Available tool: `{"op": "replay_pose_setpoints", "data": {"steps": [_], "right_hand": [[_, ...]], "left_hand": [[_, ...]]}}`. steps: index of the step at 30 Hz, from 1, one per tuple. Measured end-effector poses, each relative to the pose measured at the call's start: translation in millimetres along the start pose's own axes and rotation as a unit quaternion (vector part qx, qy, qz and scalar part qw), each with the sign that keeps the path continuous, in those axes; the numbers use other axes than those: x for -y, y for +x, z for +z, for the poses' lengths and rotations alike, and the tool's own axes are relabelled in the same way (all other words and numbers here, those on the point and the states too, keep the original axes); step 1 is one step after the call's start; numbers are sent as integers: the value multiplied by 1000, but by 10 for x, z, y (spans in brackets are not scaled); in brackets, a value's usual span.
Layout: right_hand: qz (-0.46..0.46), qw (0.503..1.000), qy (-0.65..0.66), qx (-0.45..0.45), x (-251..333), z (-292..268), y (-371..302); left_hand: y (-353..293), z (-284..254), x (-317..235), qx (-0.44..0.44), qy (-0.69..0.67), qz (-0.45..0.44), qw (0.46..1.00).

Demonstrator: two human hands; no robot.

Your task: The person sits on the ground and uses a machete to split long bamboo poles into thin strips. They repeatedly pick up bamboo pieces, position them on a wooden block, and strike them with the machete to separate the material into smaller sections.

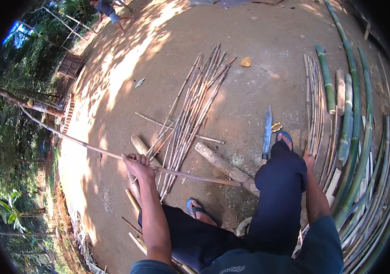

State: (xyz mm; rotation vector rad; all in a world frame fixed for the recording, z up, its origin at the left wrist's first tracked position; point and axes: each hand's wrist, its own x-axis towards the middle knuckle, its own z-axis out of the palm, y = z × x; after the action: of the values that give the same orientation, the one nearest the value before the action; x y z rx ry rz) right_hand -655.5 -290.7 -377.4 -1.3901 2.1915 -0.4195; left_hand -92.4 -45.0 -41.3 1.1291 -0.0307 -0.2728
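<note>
My left hand (139, 165) is closed around a long thin wooden stick (85, 144), which slants from the far left down toward my right knee. Low at my right side, my right hand (309, 160) reaches to the near end of a bundle of thin sticks (314, 109); its fingers look curled but are partly hidden. A loose pile of similar sticks (195, 118) lies on the ground ahead of me. Beside my right foot rest a machete (268, 125) with a broad blade and a yellow-handled tool (276, 127).
A thick log (224, 165) lies between my feet, and a shorter log (145, 150) sits by the pile. Green bamboo poles (353, 105) and many split lengths line the right side. Another person (108, 10) bends over at the far left, near trees.
</note>
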Motion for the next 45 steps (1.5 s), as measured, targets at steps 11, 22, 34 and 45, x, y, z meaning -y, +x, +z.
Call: {"op": "replay_pose_setpoints", "data": {"steps": [11,22,34,45], "right_hand": [[-410,890,201,15,2586,-2235,-908],[-670,697,65,246,3469,-1602,-3083],[-499,780,-17,376,3259,-1406,-2886],[-505,823,-139,218,2804,-1844,-509]], "left_hand": [[67,-344,-137,-23,-70,-12,997],[-250,-188,4,-53,-151,-65,985],[-221,-252,-122,6,-225,-109,968],[705,-1476,-918,-98,-307,55,945]]}}
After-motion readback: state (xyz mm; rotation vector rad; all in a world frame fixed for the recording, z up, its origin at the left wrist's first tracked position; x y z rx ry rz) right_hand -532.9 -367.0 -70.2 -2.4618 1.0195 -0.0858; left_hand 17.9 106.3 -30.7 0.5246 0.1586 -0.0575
